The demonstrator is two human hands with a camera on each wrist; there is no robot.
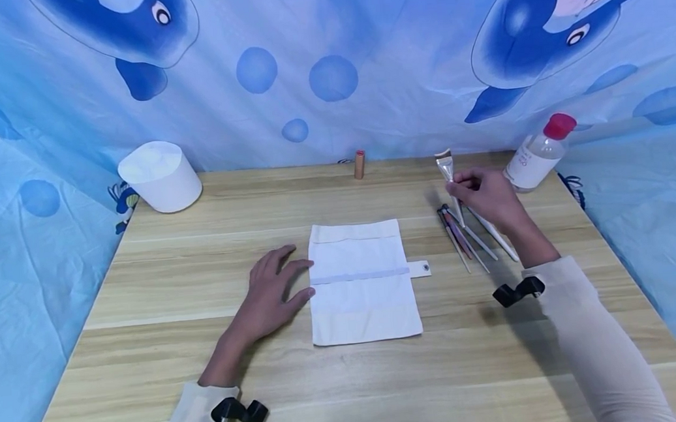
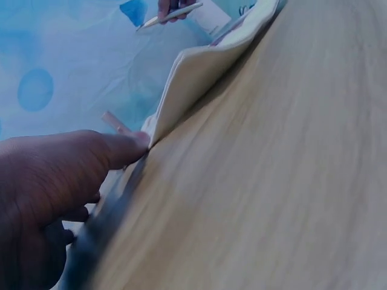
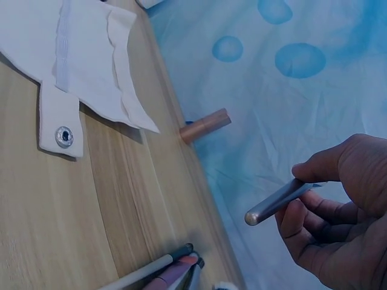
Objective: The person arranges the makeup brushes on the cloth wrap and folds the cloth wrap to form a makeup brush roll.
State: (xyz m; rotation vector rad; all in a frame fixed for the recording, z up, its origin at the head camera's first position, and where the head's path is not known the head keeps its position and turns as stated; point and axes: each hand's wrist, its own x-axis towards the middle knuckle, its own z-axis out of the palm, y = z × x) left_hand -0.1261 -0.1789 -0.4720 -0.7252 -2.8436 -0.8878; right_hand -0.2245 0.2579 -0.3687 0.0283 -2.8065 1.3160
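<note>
While the right hand [image 1: 484,194] held a flat-headed makeup brush [image 1: 445,167] pinched between thumb and curled fingers, bristles upward, the left hand [image 1: 270,301] lay with its fingers spread, gripping nothing, thumb and a fingertip touching the left edge of a white fabric brush pouch [image 1: 365,307]. I judged the step in hand to be picking out a single brush, its handle slanting down over the loose brushes [image 1: 460,238] on the right of the bench [image 1: 164,328]. To my eye, the next move called for lifting that handle clear of the others without dragging them, with the left hand steadying the pouch. The pouch lay open in the middle of the bench, its snap tab [image 1: 419,269] out to the right; an elastic band [image 1: 360,276] crossed it, and I saw no brush tucked beneath. Behind the right hand stood a clear bottle [image 1: 531,161] with a red cap, its contents impossible for me to tell. At the back left stood a white cylinder [image 1: 162,181], whether hollow or solid I couldn't say, and a brown lipstick tube [image 1: 359,165] stood near the rear edge.
</note>
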